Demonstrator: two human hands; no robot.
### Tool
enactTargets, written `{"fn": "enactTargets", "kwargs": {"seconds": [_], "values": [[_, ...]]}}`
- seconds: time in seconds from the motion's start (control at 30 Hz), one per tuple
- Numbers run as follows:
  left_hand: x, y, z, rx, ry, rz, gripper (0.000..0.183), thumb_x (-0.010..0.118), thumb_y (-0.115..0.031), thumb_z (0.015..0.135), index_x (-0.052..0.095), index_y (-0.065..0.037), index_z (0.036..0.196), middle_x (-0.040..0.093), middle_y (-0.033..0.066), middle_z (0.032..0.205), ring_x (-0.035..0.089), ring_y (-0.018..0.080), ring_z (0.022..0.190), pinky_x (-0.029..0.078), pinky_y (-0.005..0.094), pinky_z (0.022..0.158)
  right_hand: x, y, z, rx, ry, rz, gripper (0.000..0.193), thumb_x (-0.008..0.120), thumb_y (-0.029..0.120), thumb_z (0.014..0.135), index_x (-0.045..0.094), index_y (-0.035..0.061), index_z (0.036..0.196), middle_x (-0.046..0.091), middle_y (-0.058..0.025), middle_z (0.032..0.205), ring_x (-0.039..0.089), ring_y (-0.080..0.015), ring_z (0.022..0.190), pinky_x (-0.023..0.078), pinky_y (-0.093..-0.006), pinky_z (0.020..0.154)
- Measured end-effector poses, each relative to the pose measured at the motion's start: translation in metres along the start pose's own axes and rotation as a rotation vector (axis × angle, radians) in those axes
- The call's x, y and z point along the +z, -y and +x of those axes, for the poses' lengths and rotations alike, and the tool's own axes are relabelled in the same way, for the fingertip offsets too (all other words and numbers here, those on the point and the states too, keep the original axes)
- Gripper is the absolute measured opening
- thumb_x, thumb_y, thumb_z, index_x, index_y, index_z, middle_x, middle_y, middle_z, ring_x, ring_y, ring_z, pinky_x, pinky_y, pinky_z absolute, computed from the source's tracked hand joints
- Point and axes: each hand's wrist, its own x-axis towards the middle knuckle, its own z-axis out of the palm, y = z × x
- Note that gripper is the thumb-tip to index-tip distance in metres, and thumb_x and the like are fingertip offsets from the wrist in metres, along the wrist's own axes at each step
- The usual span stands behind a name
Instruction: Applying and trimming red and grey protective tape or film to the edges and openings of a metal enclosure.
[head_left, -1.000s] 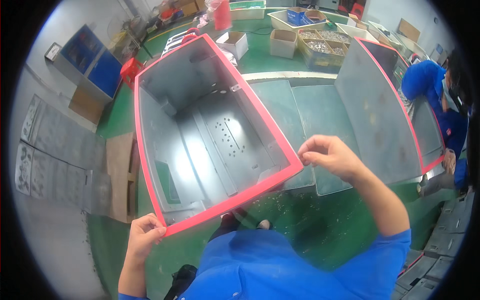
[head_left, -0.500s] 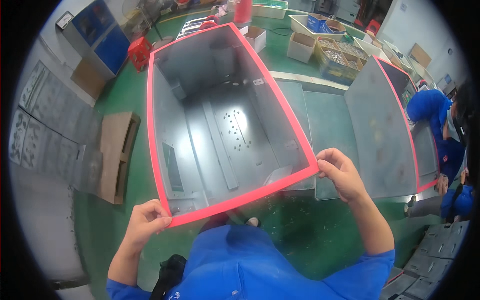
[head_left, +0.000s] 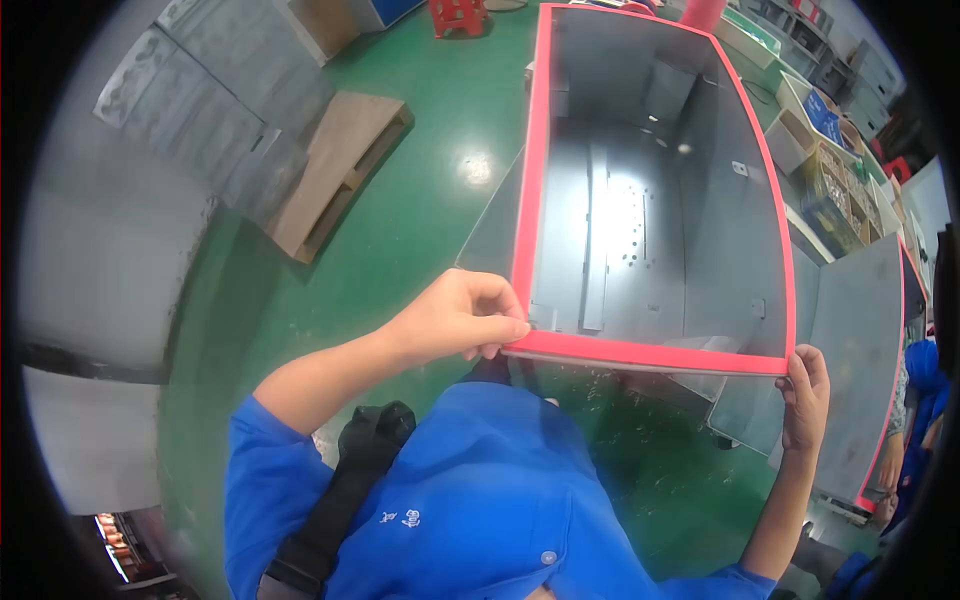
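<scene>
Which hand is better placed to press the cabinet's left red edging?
Probably the left hand: it touches the near end of that red edging; the right hand is at the near right corner of the metal cabinet.

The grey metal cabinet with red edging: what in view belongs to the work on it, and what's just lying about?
Belonging to the work:
grey metal cabinet
red edging around its opening
left hand, near left corner
right hand, near right corner

Apparently just lying about:
wooden pallet
red plastic stool
compartmented bin
</scene>
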Motion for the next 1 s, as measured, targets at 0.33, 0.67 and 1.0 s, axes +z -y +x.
{"fn": "enactTargets", "kwargs": {"seconds": [0.33, 0.67, 1.0], "values": [[-0.008, 0.012, 0.006, 0.094, 0.084, 0.035, 0.013, 0.065, -0.016, 0.079, 0.058, -0.005, 0.076, 0.058, 0.0015, 0.065, 0.054, 0.0064, 0.056, 0.038, 0.0203, 0.045, 0.002, 0.0, -0.001, -0.002, -0.046, -0.042, 0.015, 0.058, 0.018, 0.086, 0.054, 0.0064, 0.095, 0.054, 0.0022, 0.086, 0.047, -0.0047, 0.074, 0.037, -0.0188, 0.064], [-0.01, 0.025, 0.011, 0.243, 0.117, 0.039, 0.01, 0.063, -0.011, 0.08, 0.058, -0.004, 0.077, 0.056, 0.0012, 0.064, 0.055, 0.0063, 0.056, 0.039, 0.0204, 0.047, 0.001, -0.001, -0.001, 0.012, -0.067, -0.039, 0.017, 0.06, 0.02, 0.085, 0.055, 0.0069, 0.094, 0.056, 0.0022, 0.087, 0.047, -0.0032, 0.072, 0.037, -0.0166, 0.061], [-0.005, 0.031, 0.01, 0.448, 0.021, 0.21, 0.01, 0.065, -0.009, 0.078, 0.059, -0.003, 0.073, 0.056, 0.0003, 0.071, 0.051, 0.0054, 0.065, 0.041, 0.0205, 0.055, 0.0, -0.005, 0.0, 0.014, -0.083, -0.026, 0.018, 0.06, 0.021, 0.085, 0.055, 0.0071, 0.094, 0.056, 0.0028, 0.087, 0.048, -0.0036, 0.076, 0.037, -0.0183, 0.065]]}}
